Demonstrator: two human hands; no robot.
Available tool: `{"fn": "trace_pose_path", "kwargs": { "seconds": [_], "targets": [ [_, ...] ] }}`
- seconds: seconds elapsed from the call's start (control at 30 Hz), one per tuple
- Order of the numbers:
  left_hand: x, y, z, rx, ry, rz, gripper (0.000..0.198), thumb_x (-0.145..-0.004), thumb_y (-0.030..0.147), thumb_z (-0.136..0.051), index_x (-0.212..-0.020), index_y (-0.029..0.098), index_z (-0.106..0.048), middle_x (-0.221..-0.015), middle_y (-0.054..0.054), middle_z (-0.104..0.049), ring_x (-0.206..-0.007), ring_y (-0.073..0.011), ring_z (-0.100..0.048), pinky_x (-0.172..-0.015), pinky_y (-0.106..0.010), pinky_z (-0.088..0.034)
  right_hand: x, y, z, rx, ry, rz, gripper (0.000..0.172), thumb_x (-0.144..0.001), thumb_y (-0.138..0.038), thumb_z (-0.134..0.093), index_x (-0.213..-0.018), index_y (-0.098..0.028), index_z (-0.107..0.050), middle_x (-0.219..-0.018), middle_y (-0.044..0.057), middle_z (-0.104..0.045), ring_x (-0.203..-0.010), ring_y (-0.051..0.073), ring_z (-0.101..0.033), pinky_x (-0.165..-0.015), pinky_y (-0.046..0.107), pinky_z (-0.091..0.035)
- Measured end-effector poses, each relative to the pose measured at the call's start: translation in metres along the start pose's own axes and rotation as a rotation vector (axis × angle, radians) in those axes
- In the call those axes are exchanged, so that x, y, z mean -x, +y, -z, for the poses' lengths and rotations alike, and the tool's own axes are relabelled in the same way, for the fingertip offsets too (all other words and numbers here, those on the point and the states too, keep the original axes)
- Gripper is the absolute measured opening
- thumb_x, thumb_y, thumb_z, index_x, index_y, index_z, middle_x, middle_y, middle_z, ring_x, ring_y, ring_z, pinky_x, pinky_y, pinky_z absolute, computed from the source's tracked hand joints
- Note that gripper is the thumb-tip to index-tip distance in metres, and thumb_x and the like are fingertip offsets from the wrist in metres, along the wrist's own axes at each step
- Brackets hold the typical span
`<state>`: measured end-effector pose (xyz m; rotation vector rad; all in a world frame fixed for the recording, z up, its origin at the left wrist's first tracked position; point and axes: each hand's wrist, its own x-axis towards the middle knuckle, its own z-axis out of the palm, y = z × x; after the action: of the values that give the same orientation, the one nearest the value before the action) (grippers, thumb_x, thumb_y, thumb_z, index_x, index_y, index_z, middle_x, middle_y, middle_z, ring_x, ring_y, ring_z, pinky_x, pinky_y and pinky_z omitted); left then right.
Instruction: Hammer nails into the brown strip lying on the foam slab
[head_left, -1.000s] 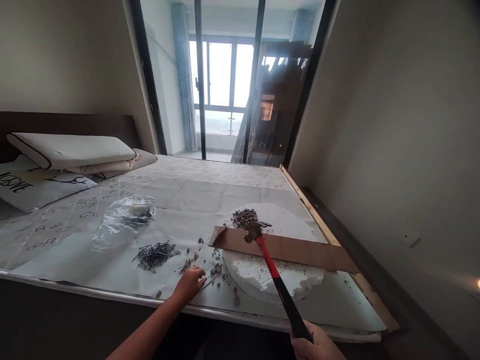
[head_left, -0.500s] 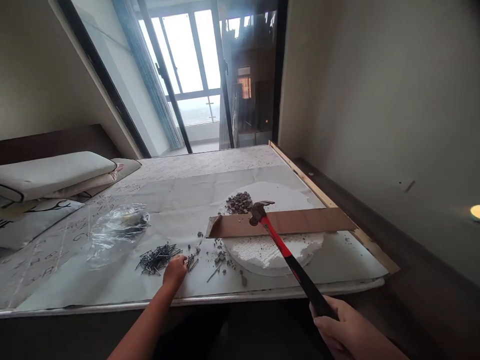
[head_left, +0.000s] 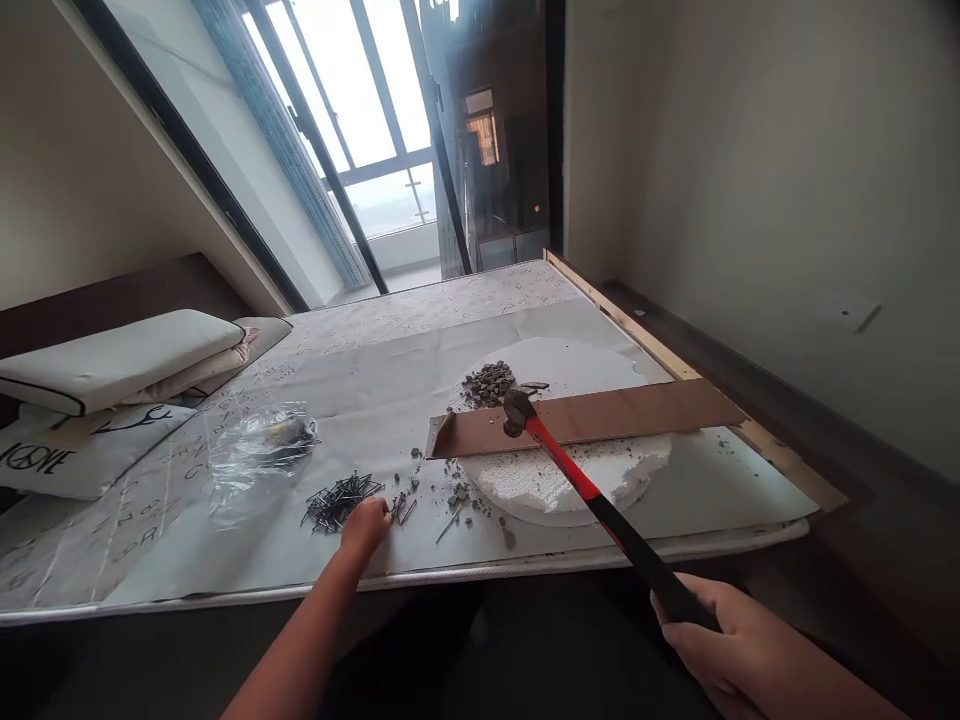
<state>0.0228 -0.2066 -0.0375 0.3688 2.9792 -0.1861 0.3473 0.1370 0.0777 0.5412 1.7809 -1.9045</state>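
My right hand (head_left: 727,635) is wrapped round the black grip of a claw hammer (head_left: 564,462) with a red and black handle. The hammer's head is over a brown board (head_left: 622,412), which lies across a round white foam slab (head_left: 555,490). On the left, my left hand (head_left: 366,527) rests low beside a pile of dark nails (head_left: 339,500), fingers curled together; whatever they hold is hidden. A few loose nails (head_left: 405,510) lie just right of that hand. Grey crumbs and a single nail (head_left: 450,523) are scattered further right.
Grey stone bits (head_left: 489,383) are heaped on the foam behind the board. A clear plastic bag (head_left: 262,455) lies left of the nails. Pillows (head_left: 135,350) are stacked at the far left. A wooden rail (head_left: 607,308) edges the mattress's right side.
The view has shifted, so the things on the bed sit slightly higher and further right. My left hand stays by the nails with its fingers more curled in; my right hand keeps hold of the hammer.
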Motion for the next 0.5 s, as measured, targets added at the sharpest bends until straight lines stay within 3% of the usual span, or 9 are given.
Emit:
{"fn": "trace_pose_path", "kwargs": {
  "seconds": [0.2,0.37,0.5],
  "targets": [
    [0.000,-0.010,0.020,-0.048,-0.050,-0.144,0.016,-0.067,0.011,-0.048,-0.072,0.016,-0.062,-0.078,-0.007,-0.065,-0.072,-0.0176,-0.058,-0.059,-0.023,-0.035,0.007,-0.006,0.003,-0.020,0.072,-0.022,0.012,-0.073,-0.031,-0.049,-0.071,-0.019,-0.051,-0.038,-0.010,-0.029,-0.031,0.004,-0.022,-0.033,0.018,-0.016],
    [-0.007,-0.019,0.035,-0.032,0.022,-0.172,0.020,-0.068,0.009,-0.043,-0.068,0.016,-0.062,-0.078,-0.007,-0.063,-0.075,-0.0167,-0.056,-0.065,-0.023,-0.036,0.007,0.002,0.007,-0.026,0.074,-0.017,0.016,-0.073,-0.034,-0.051,-0.067,-0.019,-0.053,-0.037,-0.010,-0.028,-0.032,0.005,-0.022,-0.034,0.018,-0.018],
    [-0.005,-0.023,0.034,-0.048,-0.080,-0.155,0.018,-0.066,0.010,-0.043,-0.061,0.016,-0.059,-0.070,-0.006,-0.060,-0.068,-0.0167,-0.054,-0.062,-0.024,-0.035,0.006,0.007,0.009,-0.036,0.069,0.006,0.014,-0.073,-0.033,-0.052,-0.070,-0.020,-0.055,-0.041,-0.008,-0.035,-0.033,0.006,-0.029,-0.035,0.018,-0.025]
  ]
}}
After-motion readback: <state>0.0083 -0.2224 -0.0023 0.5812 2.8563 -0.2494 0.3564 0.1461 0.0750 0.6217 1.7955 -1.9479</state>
